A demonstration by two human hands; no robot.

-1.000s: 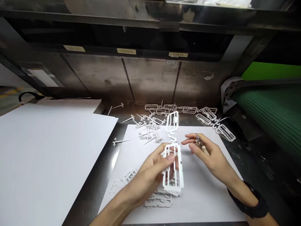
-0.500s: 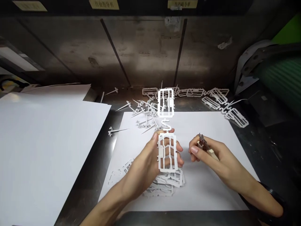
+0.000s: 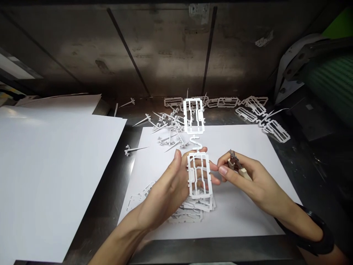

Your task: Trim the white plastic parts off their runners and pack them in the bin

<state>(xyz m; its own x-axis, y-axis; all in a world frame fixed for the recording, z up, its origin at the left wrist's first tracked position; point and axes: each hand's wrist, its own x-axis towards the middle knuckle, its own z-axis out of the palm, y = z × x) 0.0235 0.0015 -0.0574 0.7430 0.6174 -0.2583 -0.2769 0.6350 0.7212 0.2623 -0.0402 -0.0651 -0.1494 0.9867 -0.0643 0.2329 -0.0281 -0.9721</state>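
Observation:
Two white plastic lattice frames, a lower one (image 3: pixel 191 175) and an upper one (image 3: pixel 200 115), hang together by an S-shaped runner (image 3: pixel 194 142). My left hand (image 3: pixel 171 187) holds this pair from behind the lower frame, its thumb raised away and its fingers showing through the gaps. My right hand (image 3: pixel 256 180) is closed around small side cutters (image 3: pixel 234 159) with pale handles; the jaws point up. Its thumb and forefinger tips meet close to my left fingertips, right of the lower frame. Beneath my left hand lies a stack of similar frames (image 3: pixel 187 217), partly covered.
A white sheet (image 3: pixel 248 217) covers the metal bench. Spiky runner scraps (image 3: pixel 171 129) are heaped behind my left hand. Joined frames (image 3: pixel 277 131) lie along the back and right. Large paper sheets (image 3: pixel 55 165) are stacked at left. A metal wall (image 3: pixel 165 55) closes the back.
My left thumb has lifted off the runner area. My right hand, with the cutters, has come slightly left towards my left fingertips. The whole view has shifted a little.

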